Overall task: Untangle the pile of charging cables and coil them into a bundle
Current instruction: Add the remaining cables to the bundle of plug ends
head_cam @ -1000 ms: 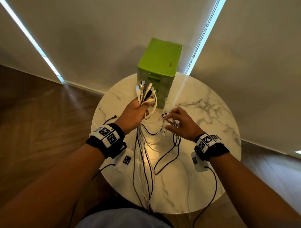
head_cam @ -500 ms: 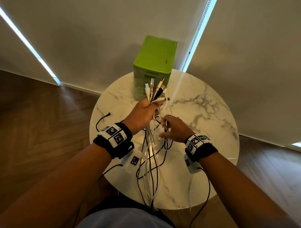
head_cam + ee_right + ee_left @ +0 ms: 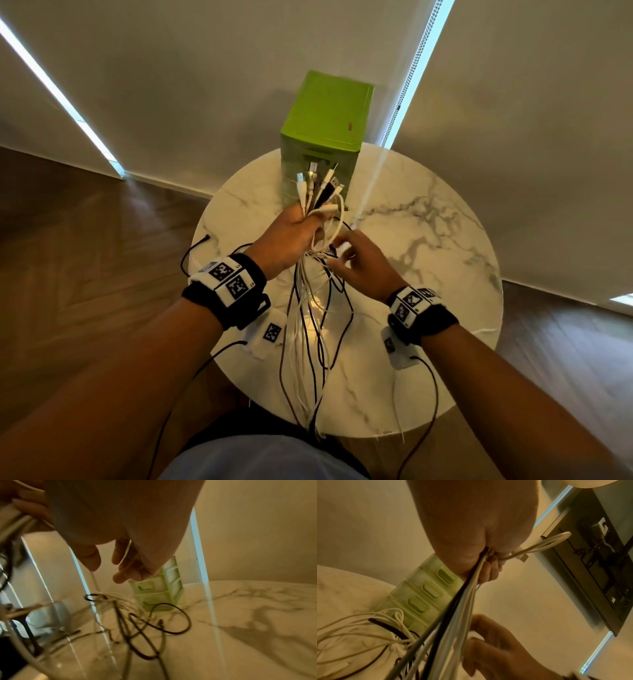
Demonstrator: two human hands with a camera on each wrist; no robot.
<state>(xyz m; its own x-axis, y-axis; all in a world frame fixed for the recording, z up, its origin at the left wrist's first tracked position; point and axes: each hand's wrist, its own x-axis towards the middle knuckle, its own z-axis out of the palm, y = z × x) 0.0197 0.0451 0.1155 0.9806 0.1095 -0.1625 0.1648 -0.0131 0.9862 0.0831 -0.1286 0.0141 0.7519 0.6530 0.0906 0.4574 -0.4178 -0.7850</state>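
Observation:
My left hand (image 3: 301, 229) grips a bundle of white and black charging cables (image 3: 308, 325) just below their plugs (image 3: 318, 185), which stick up above the fist. In the left wrist view the left hand (image 3: 488, 563) has its fingers curled round the strands (image 3: 464, 601). From the fist the cables hang to the round marble table (image 3: 428, 274) and run off its front edge. My right hand (image 3: 342, 253) is beside the bundle, just under the left fist, fingers spread and touching the strands. In the right wrist view the right hand (image 3: 106, 568) shows thumb and fingers apart. Black loops (image 3: 163, 622) lie on the marble.
A green drawer unit (image 3: 325, 113) stands at the table's far edge, right behind the raised plugs. A black cable end (image 3: 197, 243) lies on the left of the table. Thin wires hang from both wrist cameras. Wooden floor surrounds the table.
My left hand has kept its grip on the bundle. My right hand has moved up closer to the left fist, and its fingers, pinched together before, are now spread.

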